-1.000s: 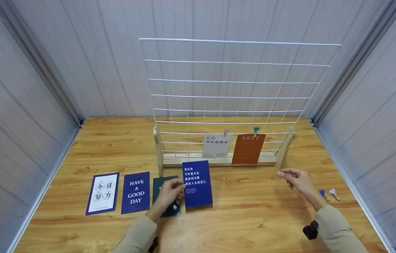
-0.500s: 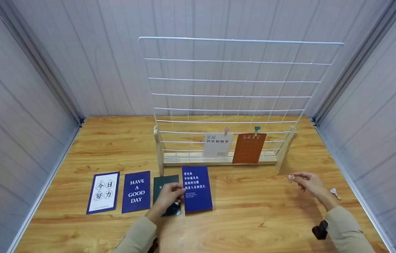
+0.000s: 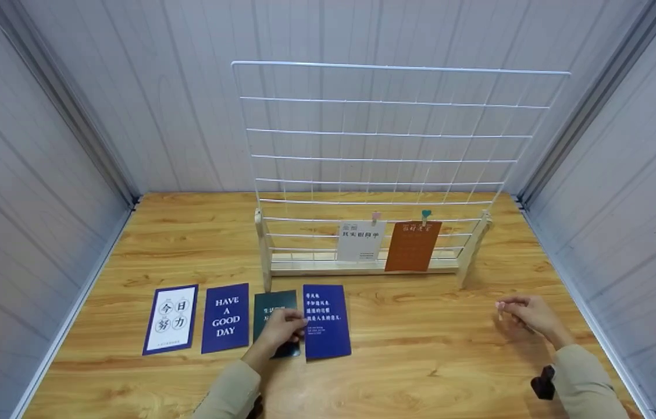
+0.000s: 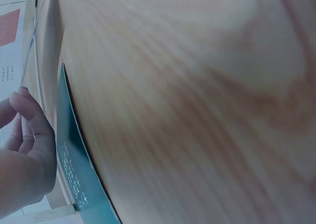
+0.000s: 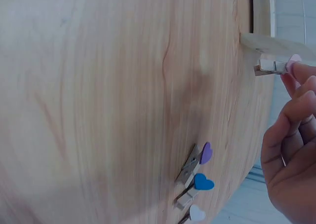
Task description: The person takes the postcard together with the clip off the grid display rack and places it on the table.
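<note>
My left hand (image 3: 282, 327) pinches the left edge of a blue card (image 3: 328, 331) with white writing. Under that hand lies a dark green card (image 3: 267, 299), partly covered; it also shows as a teal card (image 4: 81, 177) in the left wrist view. My right hand (image 3: 537, 319) holds a small wooden clothespin (image 5: 273, 67) by its pink heart, between thumb and fingertips, above the table. Below it in the right wrist view lie clothespins with a purple heart (image 5: 206, 153), a blue heart (image 5: 203, 182) and a white heart (image 5: 197, 213).
A white wire grid (image 3: 398, 135) stands in a wooden base (image 3: 363, 271) at the back. A white card (image 3: 358, 247) and an orange card (image 3: 412, 250) hang clipped on it. At left lie a "HAVE A GOOD DAY" card (image 3: 225, 319) and a blue-bordered card (image 3: 170, 320).
The blue card has come down and toward me with my left hand. My right hand has moved right and nearer with the pink-heart clothespin, hiding the loose clothespins from the head view.
</note>
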The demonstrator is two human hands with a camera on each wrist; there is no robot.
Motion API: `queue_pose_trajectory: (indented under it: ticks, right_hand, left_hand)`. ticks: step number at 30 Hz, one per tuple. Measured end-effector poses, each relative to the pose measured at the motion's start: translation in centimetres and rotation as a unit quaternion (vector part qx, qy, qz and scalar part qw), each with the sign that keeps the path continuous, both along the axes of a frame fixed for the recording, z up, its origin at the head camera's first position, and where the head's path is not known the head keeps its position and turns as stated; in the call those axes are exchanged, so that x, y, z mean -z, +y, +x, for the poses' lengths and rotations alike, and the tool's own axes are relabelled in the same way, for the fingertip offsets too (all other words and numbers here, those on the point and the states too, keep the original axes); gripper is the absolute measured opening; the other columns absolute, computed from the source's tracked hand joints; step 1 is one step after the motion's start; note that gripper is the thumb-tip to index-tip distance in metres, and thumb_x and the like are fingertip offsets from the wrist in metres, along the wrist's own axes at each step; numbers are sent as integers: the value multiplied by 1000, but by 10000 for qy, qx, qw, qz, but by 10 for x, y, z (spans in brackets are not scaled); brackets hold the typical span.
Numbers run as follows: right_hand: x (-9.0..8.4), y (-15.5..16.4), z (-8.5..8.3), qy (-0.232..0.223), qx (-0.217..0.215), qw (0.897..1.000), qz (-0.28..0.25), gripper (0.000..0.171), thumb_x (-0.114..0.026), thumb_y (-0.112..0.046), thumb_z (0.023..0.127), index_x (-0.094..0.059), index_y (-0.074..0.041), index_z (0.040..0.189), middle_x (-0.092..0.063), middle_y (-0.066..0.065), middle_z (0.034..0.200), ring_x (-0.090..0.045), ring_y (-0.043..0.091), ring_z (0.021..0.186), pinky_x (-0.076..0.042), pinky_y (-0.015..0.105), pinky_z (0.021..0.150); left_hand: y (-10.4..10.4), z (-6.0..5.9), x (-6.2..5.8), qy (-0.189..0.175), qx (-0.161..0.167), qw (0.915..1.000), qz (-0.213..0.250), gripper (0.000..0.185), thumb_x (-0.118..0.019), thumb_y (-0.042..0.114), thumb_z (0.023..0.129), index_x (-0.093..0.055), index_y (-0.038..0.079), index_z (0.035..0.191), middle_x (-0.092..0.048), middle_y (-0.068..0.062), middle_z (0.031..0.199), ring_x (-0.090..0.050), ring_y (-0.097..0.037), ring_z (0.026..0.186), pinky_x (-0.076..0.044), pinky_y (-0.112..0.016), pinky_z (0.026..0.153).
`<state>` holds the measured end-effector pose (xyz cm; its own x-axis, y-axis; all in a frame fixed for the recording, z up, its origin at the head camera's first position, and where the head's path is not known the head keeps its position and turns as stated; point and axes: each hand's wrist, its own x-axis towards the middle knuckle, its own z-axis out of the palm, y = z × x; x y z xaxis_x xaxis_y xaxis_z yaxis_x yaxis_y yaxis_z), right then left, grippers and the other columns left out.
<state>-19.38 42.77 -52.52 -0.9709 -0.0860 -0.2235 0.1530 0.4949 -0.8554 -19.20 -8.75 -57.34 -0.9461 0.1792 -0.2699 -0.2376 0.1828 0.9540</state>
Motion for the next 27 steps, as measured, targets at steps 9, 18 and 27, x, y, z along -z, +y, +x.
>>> queue_pose_trajectory:
  ticks: [9,18,27]
  right_hand:
    - [5,13,5,-21,-277,9992,277,30,-54,-8,85,-54,18,100,-58,11,68,-47,11,52,-41,25,45]
    - [16,23,8,228,-646,9973,268,23,-57,-11,83,-61,12,89,-60,9,70,-50,13,54,-42,26,45]
    - [22,15,11,-19,20,9894,1449,25,-56,-11,85,-60,12,93,-61,8,70,-52,16,57,-44,28,51]
  left_hand:
    - [0,0,0,143,24,9993,-337,14,-57,2,83,-59,-9,93,-57,-7,70,-54,-13,58,-49,-26,51]
    - [0,-1,2,411,-35,9954,-861,12,-58,0,82,-62,-9,89,-58,-7,66,-53,-12,52,-45,-24,46]
    - [1,-1,-1,550,-38,9892,-1360,14,-59,4,82,-64,-7,89,-59,-7,68,-53,-11,51,-45,-24,44]
